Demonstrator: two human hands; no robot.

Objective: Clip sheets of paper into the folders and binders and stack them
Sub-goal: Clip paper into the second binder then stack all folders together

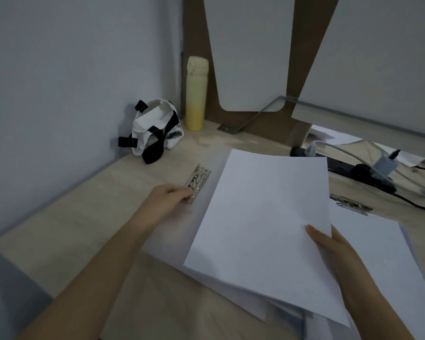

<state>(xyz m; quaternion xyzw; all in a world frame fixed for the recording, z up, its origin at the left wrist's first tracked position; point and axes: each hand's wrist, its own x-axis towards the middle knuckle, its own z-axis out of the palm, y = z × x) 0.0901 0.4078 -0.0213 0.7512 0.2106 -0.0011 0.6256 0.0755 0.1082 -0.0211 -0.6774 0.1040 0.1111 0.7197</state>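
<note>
I note a pale grey wall (59,94) at left, meeting a light wood desk (66,229). Behind the desk stands a brown panel (194,25) bearing white boards (250,57). Lighting dim, even.

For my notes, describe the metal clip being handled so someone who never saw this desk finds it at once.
Start at the yellow bottle at the back of the desk and come forward. The clip lies just left of the held sheet, and the left hand holds its near end. The other clip, right of the sheet, has no hand on it.
</note>
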